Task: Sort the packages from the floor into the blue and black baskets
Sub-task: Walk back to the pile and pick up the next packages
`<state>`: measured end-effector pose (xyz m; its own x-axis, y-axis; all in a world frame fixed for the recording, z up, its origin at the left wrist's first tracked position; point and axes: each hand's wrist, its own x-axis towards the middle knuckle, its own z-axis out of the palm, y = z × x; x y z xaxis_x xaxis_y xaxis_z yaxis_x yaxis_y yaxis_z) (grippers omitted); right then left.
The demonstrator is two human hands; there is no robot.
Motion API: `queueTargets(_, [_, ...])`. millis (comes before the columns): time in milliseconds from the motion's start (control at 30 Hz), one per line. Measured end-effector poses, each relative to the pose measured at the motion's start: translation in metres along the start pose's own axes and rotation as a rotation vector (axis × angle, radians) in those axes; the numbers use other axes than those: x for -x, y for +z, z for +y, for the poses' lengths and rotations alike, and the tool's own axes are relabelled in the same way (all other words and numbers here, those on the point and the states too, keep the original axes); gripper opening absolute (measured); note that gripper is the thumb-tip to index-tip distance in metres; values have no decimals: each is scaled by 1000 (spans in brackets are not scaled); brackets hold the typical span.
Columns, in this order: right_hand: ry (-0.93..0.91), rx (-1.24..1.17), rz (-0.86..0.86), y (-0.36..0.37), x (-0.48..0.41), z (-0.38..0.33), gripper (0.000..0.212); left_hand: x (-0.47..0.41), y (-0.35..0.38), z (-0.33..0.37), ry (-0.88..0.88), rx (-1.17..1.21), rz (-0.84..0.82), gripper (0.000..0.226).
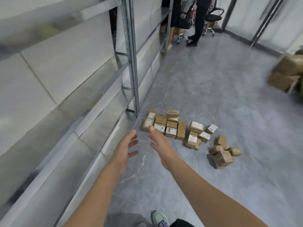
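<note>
Cardboard, brown and matt, makes up the packages (165, 126): small square-edged boxes, many with a white paper label on top. They lie on the floor (213, 79), a smooth grey surface veined with pale marbling. The nearest group is packed side to side in rough rows just beside the foot of a steel rack (114, 122). A second group (195, 133) lies just to its right, and a looser, tumbled heap (221, 153) sits further right, apart from the others.

The left grip (127, 148) is a bare hand held over the floor near the rack's bottom rail, fingers spread and relaxed, holding nothing. The right grip (161, 145) is likewise apart, palm turned inward and fingers straight. Its fingertips overlap the near edge of the first group in this view; whether they touch a box cannot be told.

The rack runs along the left, with galvanised grey shelves and a perforated upright (131, 63); its edge borders the packages closely. Open floor stretches to the right and ahead. Larger cartons (285, 74) are stacked at the right edge. Black wheeled chairs (211, 18) and a person's dark-trousered legs (198, 22) stand at the far end. A pale shoe (159, 217) shows at the bottom.
</note>
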<state>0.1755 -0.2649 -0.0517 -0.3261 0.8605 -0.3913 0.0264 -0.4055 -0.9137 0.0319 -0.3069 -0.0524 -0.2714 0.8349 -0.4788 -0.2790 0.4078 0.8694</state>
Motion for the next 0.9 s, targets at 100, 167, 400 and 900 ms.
queueTargets(100, [23, -13, 90, -13, 6, 6, 61, -12, 12, -8, -33, -62, -87, 44])
queueTargets(167, [27, -27, 143, -20, 9, 12, 62, -16, 21, -12, -41, -94, -144, 41])
queueTargets(400, [42, -74, 271, -50, 13, 25, 64, -30, 56, -20, -87, -178, -249, 41])
queueTargets(900, [109, -227, 442, -215, -8, 45, 65, -75, 217, -54, -187, -366, -384, 50])
